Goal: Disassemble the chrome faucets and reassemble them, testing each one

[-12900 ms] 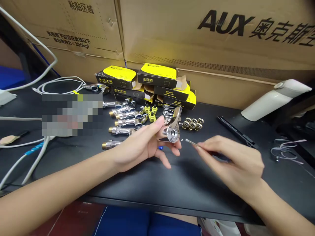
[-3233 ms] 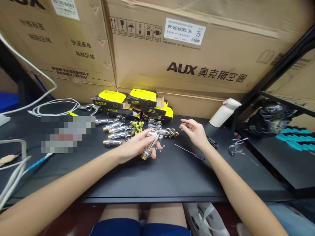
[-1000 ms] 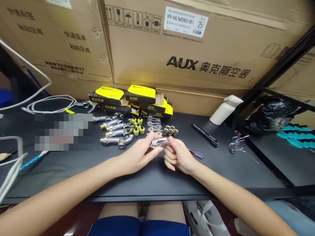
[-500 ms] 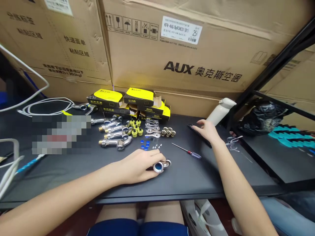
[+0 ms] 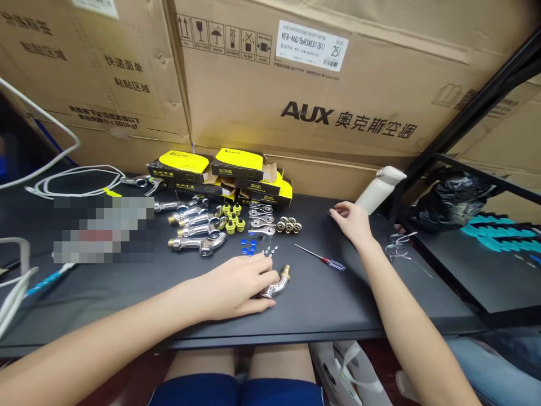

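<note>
On the black workbench, the half-closed left hand grips a chrome elbow fitting with a brass threaded end, just below small blue pieces, while the open, empty right hand rests near a small screwdriver.

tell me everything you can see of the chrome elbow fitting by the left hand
The chrome elbow fitting is a short, bent, shiny metal piece with a brass-coloured end pointing up and away from the person. It lies on the black bench top, with its lower end against the fingers of the left hand.
</note>
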The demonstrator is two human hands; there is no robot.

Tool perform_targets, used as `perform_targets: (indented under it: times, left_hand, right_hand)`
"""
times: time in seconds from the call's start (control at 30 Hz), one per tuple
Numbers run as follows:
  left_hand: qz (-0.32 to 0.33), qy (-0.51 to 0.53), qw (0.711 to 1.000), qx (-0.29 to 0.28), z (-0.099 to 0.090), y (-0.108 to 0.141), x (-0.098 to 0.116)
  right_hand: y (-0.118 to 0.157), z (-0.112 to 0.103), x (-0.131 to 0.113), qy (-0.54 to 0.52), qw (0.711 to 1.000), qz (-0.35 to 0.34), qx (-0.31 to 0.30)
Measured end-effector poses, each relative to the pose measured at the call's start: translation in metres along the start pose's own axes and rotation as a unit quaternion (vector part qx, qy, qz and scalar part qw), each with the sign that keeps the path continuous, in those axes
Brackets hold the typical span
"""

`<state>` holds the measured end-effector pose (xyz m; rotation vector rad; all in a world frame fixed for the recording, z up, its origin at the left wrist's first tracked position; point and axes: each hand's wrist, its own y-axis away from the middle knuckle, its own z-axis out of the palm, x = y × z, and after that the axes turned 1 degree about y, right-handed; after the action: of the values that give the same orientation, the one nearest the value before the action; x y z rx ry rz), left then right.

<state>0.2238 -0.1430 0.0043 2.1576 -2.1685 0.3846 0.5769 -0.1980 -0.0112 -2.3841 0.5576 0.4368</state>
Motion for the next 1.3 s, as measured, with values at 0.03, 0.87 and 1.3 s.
perform_targets:
  times: [0.03, 0.87, 1.3]
  left_hand:
    - [-0.001, -0.005, 1.0, 0.002, 0.0, 0.0, 0.0]
    - [-0.213, -0.208, 0.954, 0.044, -0.046, 0.013, -0.078]
    - [-0.275, -0.175, 0.945, 0.044, -0.032, 0.009, -0.081]
  right_hand:
    - [0.002, 0.001, -0.009, -0.012, 0.999, -0.021, 0.021]
    - [0.059, 0.038, -0.111, -0.107, 0.921, -0.353, -0.125]
    - [0.064, 0.038, -0.113, -0.132, 0.922, -0.346, -0.115]
